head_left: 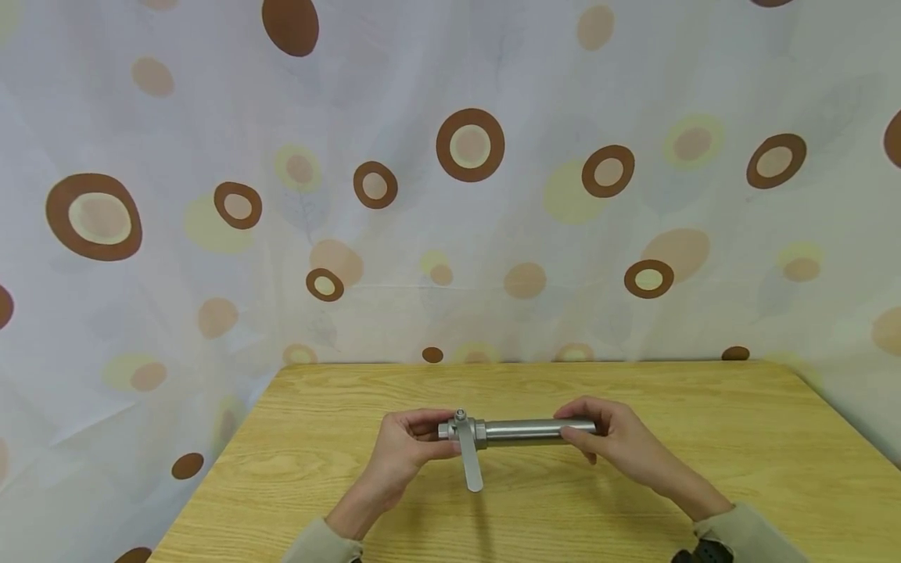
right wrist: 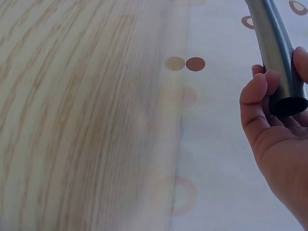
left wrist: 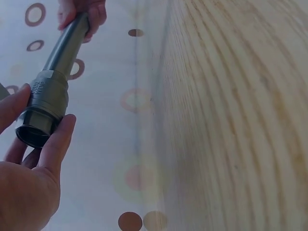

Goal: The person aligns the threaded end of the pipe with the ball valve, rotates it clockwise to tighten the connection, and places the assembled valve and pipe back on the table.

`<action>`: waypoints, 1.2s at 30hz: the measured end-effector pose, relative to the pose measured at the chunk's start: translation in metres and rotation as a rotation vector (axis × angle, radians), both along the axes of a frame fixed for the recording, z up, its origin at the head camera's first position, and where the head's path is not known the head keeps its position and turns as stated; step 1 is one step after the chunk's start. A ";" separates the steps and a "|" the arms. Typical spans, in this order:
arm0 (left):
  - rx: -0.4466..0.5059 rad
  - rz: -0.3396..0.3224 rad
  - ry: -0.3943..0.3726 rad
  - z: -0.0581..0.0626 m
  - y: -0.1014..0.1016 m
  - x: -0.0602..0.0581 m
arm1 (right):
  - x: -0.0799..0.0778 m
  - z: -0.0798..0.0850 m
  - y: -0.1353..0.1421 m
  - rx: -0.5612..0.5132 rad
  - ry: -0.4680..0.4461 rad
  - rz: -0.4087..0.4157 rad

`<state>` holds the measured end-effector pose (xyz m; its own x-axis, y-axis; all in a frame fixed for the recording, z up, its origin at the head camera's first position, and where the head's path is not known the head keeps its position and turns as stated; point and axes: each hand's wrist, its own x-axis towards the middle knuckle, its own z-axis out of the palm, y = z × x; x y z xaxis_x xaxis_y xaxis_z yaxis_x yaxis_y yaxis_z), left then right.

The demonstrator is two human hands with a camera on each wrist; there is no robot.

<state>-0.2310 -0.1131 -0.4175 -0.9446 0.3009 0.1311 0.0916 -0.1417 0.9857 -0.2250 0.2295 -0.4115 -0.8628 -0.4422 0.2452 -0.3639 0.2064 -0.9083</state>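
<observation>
A metal ball valve [head_left: 481,432] with a flat lever handle [head_left: 472,463] is joined to a smooth steel pipe [head_left: 524,431], and both are held level above the table. My left hand [head_left: 406,447] grips the valve body between thumb and fingers at its left end. Around the pipe's right end curl the fingers of my right hand [head_left: 611,435]. In the left wrist view, raised lettering shows on the valve body [left wrist: 47,94] and its open end faces the camera. The right wrist view shows the hollow pipe end [right wrist: 288,105] among the right fingers.
Below the hands lies a light wood-grain table [head_left: 317,485]. A pale curtain [head_left: 422,234] with brown and peach circles hangs behind it and along the sides. Beige sleeves [head_left: 756,536] cover both forearms, and a dark band [head_left: 707,552] shows at the right wrist.
</observation>
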 end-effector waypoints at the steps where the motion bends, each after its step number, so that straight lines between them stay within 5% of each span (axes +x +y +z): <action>1: -0.003 -0.001 0.002 0.000 0.000 0.000 | 0.000 0.000 0.000 0.009 -0.014 -0.005; 8: -0.086 -0.030 0.030 0.000 -0.003 -0.003 | -0.001 0.001 0.002 0.057 -0.069 0.001; 17: -0.358 -0.026 0.123 -0.008 -0.005 -0.023 | -0.025 -0.012 0.002 0.185 0.014 0.077; 28: -0.663 -0.029 0.240 -0.020 -0.003 -0.028 | -0.039 -0.029 -0.007 0.287 0.056 0.113; 36: -0.743 -0.067 0.296 -0.016 -0.002 -0.033 | -0.039 -0.030 -0.009 0.332 0.048 0.087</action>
<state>-0.2636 -0.1152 -0.4336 -0.8787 0.4629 0.1167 0.3788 0.5274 0.7605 -0.2641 0.2206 -0.4410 -0.8094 -0.5759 0.1150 -0.4336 0.4540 -0.7784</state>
